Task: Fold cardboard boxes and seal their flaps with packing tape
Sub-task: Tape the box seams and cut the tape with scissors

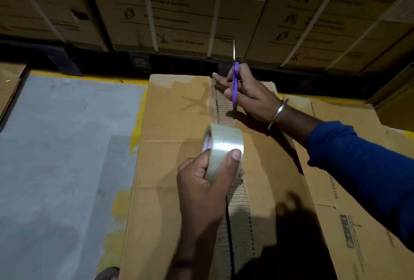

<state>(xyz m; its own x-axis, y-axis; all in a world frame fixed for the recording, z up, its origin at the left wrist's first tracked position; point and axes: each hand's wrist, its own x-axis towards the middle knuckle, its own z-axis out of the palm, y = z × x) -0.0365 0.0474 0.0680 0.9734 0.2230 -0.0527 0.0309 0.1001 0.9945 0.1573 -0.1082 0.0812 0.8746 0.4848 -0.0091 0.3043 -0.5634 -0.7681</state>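
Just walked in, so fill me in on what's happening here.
A person is taping a flattened brown cardboard box lying on the floor. The left hand grips a roll of clear packing tape over the box's centre seam. The right hand holds purple-handled scissors, blades pointing up, near the far end.

Ahead of me: stacked printed cartons (179,6) bound with white straps (149,10), on a dark pallet base (134,62). Grey concrete floor (56,156) to my left, edged by worn yellow painted line (136,127). Bangle (277,113) on my wrist, blue sleeve (363,172).
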